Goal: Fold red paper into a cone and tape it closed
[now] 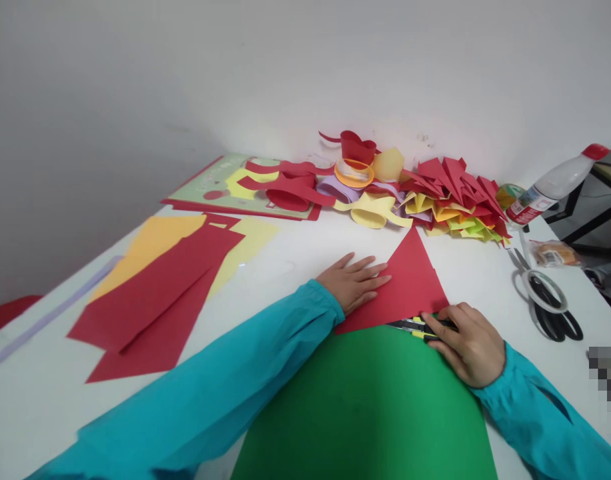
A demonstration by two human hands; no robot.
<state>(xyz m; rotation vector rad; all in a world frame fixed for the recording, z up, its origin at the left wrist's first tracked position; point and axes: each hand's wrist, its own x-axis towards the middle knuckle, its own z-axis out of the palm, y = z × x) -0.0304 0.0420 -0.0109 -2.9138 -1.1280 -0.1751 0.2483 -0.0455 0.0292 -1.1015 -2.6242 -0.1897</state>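
A folded red sheet of paper lies in front of me as a triangle, over the far edge of a large green sheet. Spread flat, my left hand presses on the red paper's left side with its fingers apart. My right hand is closed around a black and yellow utility knife. The knife lies along the red triangle's near edge, its blade pointing left. Part of the knife's handle is hidden under my fingers.
Left are red paper strips over an orange sheet. Cut paper shapes and folded red pieces line the back. To the right are a plastic bottle, black scissors, a tape roll and a small packet.
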